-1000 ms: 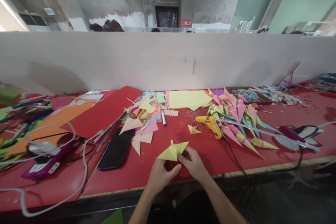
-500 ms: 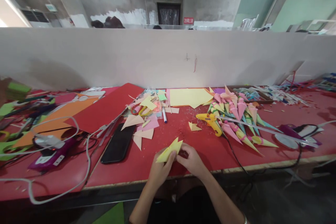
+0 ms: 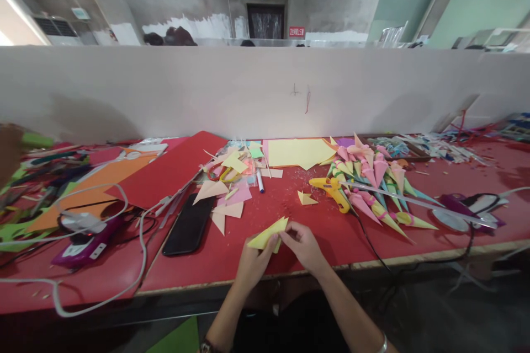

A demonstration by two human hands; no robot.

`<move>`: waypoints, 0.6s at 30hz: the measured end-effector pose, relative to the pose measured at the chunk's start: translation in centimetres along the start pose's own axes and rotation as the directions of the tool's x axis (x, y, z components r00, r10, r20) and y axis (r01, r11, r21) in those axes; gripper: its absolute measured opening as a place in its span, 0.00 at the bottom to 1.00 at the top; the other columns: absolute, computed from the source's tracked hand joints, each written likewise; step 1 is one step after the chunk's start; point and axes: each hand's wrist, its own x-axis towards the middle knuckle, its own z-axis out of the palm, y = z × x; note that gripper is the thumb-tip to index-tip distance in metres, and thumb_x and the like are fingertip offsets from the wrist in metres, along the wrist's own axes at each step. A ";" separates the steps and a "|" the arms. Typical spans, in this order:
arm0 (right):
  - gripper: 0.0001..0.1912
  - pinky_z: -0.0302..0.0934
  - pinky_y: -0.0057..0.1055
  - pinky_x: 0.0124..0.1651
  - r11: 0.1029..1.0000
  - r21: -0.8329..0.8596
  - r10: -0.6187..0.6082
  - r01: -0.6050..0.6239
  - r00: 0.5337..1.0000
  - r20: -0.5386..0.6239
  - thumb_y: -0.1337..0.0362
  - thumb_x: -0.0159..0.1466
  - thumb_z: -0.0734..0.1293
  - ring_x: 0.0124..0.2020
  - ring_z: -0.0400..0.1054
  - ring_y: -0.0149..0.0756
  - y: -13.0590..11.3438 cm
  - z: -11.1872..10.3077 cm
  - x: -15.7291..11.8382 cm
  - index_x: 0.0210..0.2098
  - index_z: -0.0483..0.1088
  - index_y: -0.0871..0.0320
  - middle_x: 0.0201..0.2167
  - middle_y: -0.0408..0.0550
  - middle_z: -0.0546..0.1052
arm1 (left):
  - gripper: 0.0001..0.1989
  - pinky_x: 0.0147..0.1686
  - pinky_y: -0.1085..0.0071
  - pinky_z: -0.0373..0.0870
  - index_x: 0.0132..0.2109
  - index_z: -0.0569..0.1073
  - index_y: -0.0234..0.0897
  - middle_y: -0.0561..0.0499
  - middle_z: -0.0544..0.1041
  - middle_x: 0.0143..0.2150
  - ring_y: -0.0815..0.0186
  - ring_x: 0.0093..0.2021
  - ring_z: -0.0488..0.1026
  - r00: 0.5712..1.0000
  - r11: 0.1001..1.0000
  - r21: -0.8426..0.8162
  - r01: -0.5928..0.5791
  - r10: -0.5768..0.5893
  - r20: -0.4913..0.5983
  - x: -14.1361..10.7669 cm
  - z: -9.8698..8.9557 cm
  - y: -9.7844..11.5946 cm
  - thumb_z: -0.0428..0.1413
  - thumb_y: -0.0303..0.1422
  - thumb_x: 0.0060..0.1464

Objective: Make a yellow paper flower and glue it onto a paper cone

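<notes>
A piece of folded yellow paper (image 3: pixel 267 234) is held between my hands over the front of the red table. My left hand (image 3: pixel 253 258) grips it from the left, thumb pressed on top. My right hand (image 3: pixel 304 247) pinches its right edge with thumb and fingertips. Beyond them lies a small yellow paper scrap (image 3: pixel 306 198). To the right of that is a yellow glue gun (image 3: pixel 331 192) with a long clear glue stick in its back. Behind the glue gun is a heap of pink, green and yellow paper cones (image 3: pixel 375 176).
A black phone (image 3: pixel 188 226) lies left of my hands, beside paper offcuts (image 3: pixel 227 209) and a white marker (image 3: pixel 260 182). White cable loops around a purple power strip (image 3: pixel 85 245) at left. Red card (image 3: pixel 169 168) and yellow sheets (image 3: pixel 298 153) lie farther back, before a white partition (image 3: pixel 207 91).
The yellow paper has turned and looks narrower, its two upper points now drawn together. My right fingers have shifted slightly on its edge.
</notes>
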 end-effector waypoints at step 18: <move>0.23 0.61 0.28 0.30 0.975 0.206 0.091 -0.085 0.996 -0.020 0.56 0.50 0.67 0.24 0.66 0.31 -0.2 0.3 0.1 0.42 0.58 0.55 0.20 0.37 0.69 | 0.19 0.34 0.71 0.69 0.32 0.73 0.31 0.49 0.76 0.29 0.63 0.33 0.71 0.993 0.984 -0.130 0.119 -0.115 0.038 0.0 0.0 -0.3 0.47 0.43 0.50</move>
